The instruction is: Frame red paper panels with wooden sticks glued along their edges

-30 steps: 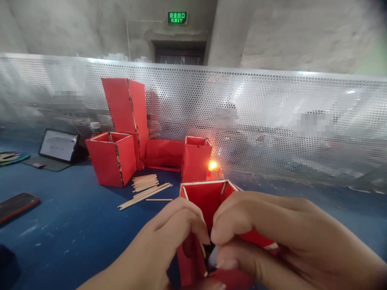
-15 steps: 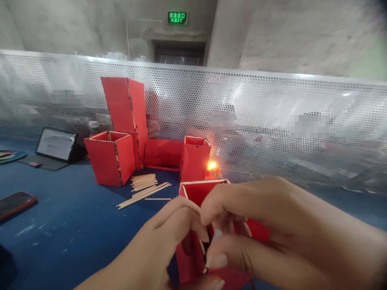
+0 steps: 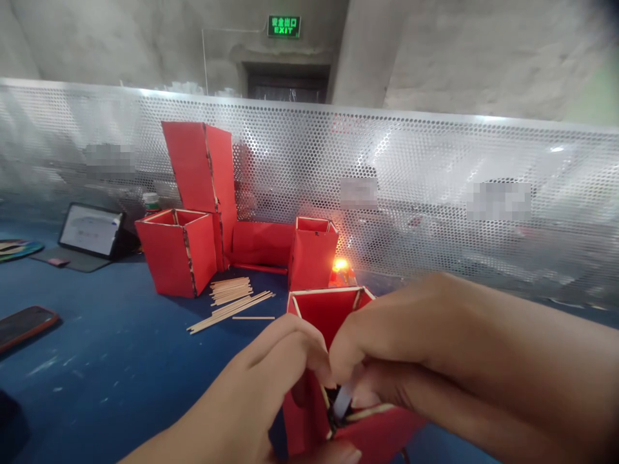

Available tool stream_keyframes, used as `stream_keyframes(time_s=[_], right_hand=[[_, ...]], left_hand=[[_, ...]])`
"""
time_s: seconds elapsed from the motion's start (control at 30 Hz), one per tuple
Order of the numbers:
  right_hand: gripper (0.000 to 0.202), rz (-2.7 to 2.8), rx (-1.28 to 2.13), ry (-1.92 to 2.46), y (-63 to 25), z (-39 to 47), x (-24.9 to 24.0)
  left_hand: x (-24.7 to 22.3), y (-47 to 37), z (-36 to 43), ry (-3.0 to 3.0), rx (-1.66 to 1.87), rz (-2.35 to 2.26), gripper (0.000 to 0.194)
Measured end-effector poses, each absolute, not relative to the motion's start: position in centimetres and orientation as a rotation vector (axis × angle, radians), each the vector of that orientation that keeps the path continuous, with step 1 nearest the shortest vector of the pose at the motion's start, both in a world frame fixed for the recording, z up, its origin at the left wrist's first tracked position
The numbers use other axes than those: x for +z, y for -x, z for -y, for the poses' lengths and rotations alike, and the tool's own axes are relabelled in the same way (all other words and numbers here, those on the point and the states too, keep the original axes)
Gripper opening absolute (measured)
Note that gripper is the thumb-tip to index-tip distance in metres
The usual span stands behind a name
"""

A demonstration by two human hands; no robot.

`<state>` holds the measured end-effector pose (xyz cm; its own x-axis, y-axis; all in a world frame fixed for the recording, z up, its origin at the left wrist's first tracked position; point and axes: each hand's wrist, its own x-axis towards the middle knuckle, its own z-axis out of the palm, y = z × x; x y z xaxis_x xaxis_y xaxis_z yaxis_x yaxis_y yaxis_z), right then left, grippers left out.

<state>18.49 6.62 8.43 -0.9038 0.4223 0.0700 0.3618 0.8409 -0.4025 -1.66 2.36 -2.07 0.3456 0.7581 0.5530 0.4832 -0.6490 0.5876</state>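
Close in front of me stands an open-topped red box (image 3: 333,316) with pale wooden strips along its rim and dark smears at the near corner. My left hand (image 3: 280,374) is closed on its left wall, fingers over the rim and thumb low at the front. Above the near corner, my right hand (image 3: 411,348) pinches a translucent whitish stick (image 3: 342,401) that looks like a glue stick. Its lower end points down into the smeared inside corner; the fingers hide its upper part.
Behind the box are a small red box (image 3: 313,258), a bright flame (image 3: 341,264) and a red roll-like piece (image 3: 262,243). Further left stand a tall red column (image 3: 191,161), another red box (image 3: 169,258), thin wooden sticks (image 3: 232,306), a tablet (image 3: 91,227) and a phone (image 3: 26,327). A perforated metal screen (image 3: 425,193) runs behind.
My right thumb has drawn back up and right from the near corner, so the whitish stick and the front rim now show. My left hand keeps its hold on the box.
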Motion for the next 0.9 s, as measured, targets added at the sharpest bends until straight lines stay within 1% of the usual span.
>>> stream_keyframes(time_s=[0.17,0.27,0.3,0.37,0.4,0.43,0.47,0.5,0.63,0.73,0.9], right_hand=[[0.017,2.826,0.540,0.768,-17.2,-6.0,9.3],[0.025,2.832,0.633,0.769,-17.0,-6.4,9.5],[0.023,2.835,0.690,0.798,-17.2,-6.7,9.4],[0.008,2.827,0.778,0.801,-17.6,-7.2,9.1],[0.014,2.820,0.781,0.765,-17.9,-7.4,9.0],[0.022,2.815,0.755,0.706,-18.2,-7.5,8.8],[0.025,2.815,0.712,0.628,-18.5,-7.6,8.6],[0.024,2.814,0.656,0.573,-18.7,-7.6,8.5],[0.023,2.820,0.500,0.594,-18.7,-7.1,8.6],[0.015,2.842,0.517,0.686,-18.3,-6.8,9.1],[0.020,2.833,0.564,0.682,-17.7,-6.7,9.3]], left_hand=[[-1.6,1.6,-2.2,-2.271,1.123,-1.074,0.023],[-1.4,1.6,-2.4,-2.273,1.117,-1.080,0.022],[-1.4,1.7,-2.4,-2.273,1.123,-1.086,0.022],[-1.4,1.7,-2.4,-2.271,1.141,-1.105,0.022],[-1.4,1.7,-2.4,-2.265,1.154,-1.112,0.023],[-1.5,1.6,-2.4,-2.257,1.169,-1.117,0.024],[-1.5,1.6,-2.3,-2.249,1.183,-1.115,0.025],[-1.6,1.6,-2.3,-2.244,1.183,-1.109,0.025],[-1.6,1.5,-2.3,-2.254,1.180,-1.086,0.025],[-1.6,1.6,-2.3,-2.246,1.176,-1.061,0.023],[-1.3,1.6,-2.5,-2.240,1.115,-1.050,0.023]])
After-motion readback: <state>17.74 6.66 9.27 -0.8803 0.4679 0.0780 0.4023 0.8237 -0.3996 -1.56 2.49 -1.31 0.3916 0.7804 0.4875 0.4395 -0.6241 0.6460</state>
